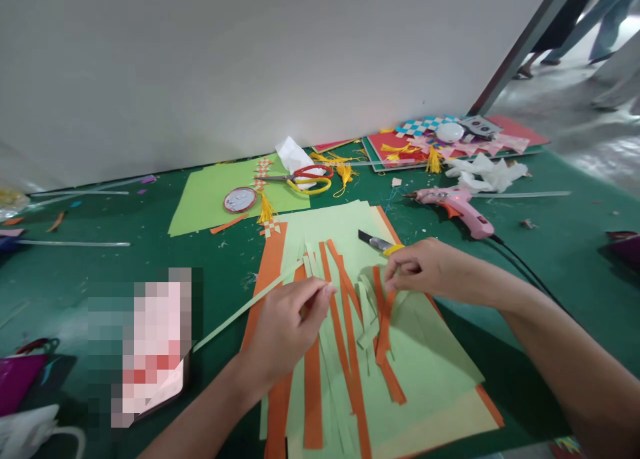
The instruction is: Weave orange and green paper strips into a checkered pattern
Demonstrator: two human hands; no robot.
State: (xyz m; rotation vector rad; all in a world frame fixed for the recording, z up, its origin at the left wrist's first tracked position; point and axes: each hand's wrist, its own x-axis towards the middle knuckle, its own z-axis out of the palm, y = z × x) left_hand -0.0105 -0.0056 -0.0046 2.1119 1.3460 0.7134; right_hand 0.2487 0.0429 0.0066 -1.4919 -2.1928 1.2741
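Observation:
Light green and orange paper sheets (440, 359) lie on the green table, with orange strips (313, 392) and pale green strips (250, 302) scattered over them. My left hand (295, 325) is above the strips, its thumb and fingertips pressed together; whatever they pinch is too small to make out. To the right, my right hand (420, 265) has its fingers curled together at the top of some short orange strips (385, 325); whether it grips one is unclear. A cutter knife (375, 241) with a yellow part lies just beyond the right hand's fingers.
Behind the sheets are scissors (313, 179), a round tin (240, 199) and yellow tassels (267, 209). A pink glue gun (463, 209) with a black cord lies at right, near crumpled tissue (485, 172). A partly blurred phone (163, 392) is at left. People's legs show at top right.

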